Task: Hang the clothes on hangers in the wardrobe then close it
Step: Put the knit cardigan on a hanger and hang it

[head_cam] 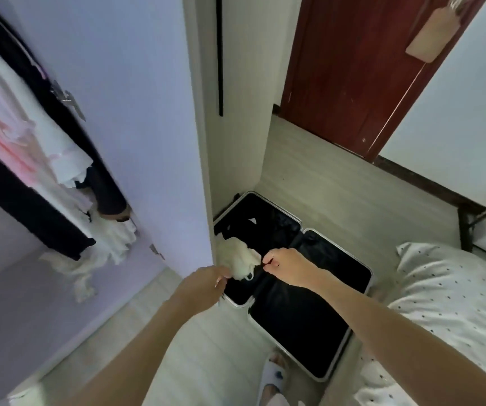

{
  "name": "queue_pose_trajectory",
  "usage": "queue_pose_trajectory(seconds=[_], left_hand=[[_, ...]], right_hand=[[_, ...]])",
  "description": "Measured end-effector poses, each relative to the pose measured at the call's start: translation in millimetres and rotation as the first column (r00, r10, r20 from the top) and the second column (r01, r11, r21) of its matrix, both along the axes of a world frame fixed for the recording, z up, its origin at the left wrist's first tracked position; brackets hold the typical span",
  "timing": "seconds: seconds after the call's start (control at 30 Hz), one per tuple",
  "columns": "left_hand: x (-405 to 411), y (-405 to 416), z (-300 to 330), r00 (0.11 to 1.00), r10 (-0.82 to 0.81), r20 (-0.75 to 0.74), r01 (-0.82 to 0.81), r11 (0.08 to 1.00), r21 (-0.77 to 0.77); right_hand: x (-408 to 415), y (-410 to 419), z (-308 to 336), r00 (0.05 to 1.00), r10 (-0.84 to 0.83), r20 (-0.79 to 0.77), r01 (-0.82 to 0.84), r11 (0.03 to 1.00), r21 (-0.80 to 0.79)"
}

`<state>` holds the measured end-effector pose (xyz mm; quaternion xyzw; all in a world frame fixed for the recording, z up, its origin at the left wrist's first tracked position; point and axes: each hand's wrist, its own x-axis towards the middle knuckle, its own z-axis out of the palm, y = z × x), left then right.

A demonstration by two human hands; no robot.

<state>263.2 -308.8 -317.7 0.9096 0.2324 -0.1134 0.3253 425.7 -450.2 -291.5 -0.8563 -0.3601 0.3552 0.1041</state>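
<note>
Both hands hold a bunched-up cream top (240,256) just above the open black suitcase (288,285) on the floor. The left hand (206,284) grips one side and the right hand (282,266) pinches the other. Left of the suitcase, the wardrobe (136,118) stands open with hanging clothes (25,136) inside. A spotted bed (455,303) sits right of the suitcase.

Tight gap between wardrobe door and bed

The open suitcase (294,276) fills the floor between the lilac wardrobe door (124,118) and the bed (455,303), its lid against the wall corner. Bare floor (323,171) lies open beyond it toward the red door (338,68); hanging clothes (31,136) crowd the wardrobe opening at left.
</note>
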Motion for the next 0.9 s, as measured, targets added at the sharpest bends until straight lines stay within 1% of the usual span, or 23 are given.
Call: queue_pose_trajectory(seconds=[0.13,0.23,0.3,0.4,0.47,0.6,0.7,0.73,0.8,0.9], left_hand=[[78,-26,-53,0.999,-0.003,-0.044,0.0,0.998,-0.059],[138,-30,-106,0.999,-0.003,-0.053,0.003,1.0,-0.01],[164,-25,-136,0.995,0.036,-0.088,-0.034,0.999,0.032],[203,-10,-213,0.978,0.139,-0.155,-0.135,0.99,0.041],[215,4,-255,0.958,0.179,-0.223,-0.163,0.983,0.085],[236,40,-356,0.91,0.241,-0.337,-0.164,0.957,0.239],[244,66,-429,0.87,0.283,-0.403,-0.162,0.937,0.308],[244,76,-460,0.864,0.282,-0.417,-0.14,0.93,0.34],[243,88,-494,0.861,0.272,-0.43,-0.107,0.923,0.369],[244,108,-550,0.861,0.315,-0.4,-0.14,0.902,0.409]], right_hand=[[75,-17,-43,1.0,-0.001,0.016,0.002,1.0,-0.029],[132,-19,-90,1.0,-0.009,0.015,0.01,0.999,-0.044],[157,-18,-118,1.0,-0.01,0.019,0.011,0.998,-0.057],[198,-3,-189,0.999,0.043,0.018,-0.041,0.996,-0.082],[214,11,-229,0.997,0.069,0.028,-0.066,0.994,-0.084],[247,45,-329,0.988,0.146,0.059,-0.141,0.986,-0.088],[266,71,-403,0.985,0.159,0.061,-0.154,0.984,-0.087],[271,82,-434,0.985,0.159,0.058,-0.154,0.984,-0.085],[277,91,-463,0.985,0.165,0.049,-0.159,0.982,-0.099],[286,104,-513,0.978,0.204,0.047,-0.197,0.972,-0.125]])
